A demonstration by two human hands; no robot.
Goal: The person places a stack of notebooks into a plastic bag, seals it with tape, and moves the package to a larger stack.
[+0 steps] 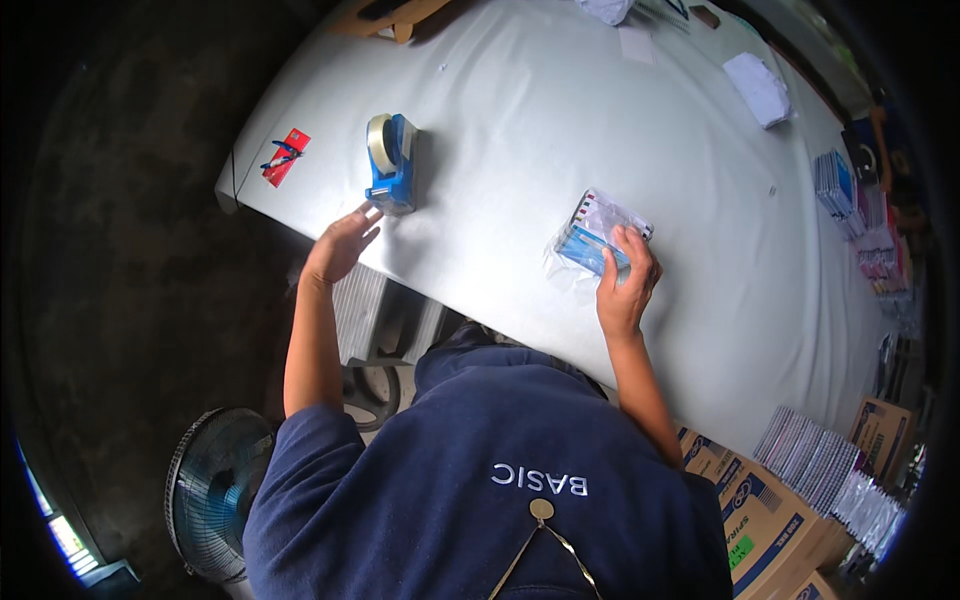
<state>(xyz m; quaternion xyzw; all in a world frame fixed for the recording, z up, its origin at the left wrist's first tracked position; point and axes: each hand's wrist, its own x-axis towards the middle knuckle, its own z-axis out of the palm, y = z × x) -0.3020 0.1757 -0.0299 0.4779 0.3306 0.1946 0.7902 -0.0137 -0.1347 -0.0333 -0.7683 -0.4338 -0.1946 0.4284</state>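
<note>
At the near end of a blue tape dispenser [397,185], my left hand [338,248] has its fingers stretched out and apart, their tips close to the cutting edge. Whether a piece of clear tape is at the fingertips is too small to tell. The dispenser carries a roll of clear tape [381,143]. My right hand [630,285] grips the right side of a clear plastic-wrapped pack [590,240], thumb and fingers on top of it. The pack is flat on the table, with white and blue printed parts and loose plastic at its left edge.
A white-covered table [500,130] spreads ahead of me. A red card [287,160] with a small blue tool on it lies left. Stacked notebooks [840,190] line the right edge. Cardboard boxes [765,520] stand low right, a fan [215,495] low left.
</note>
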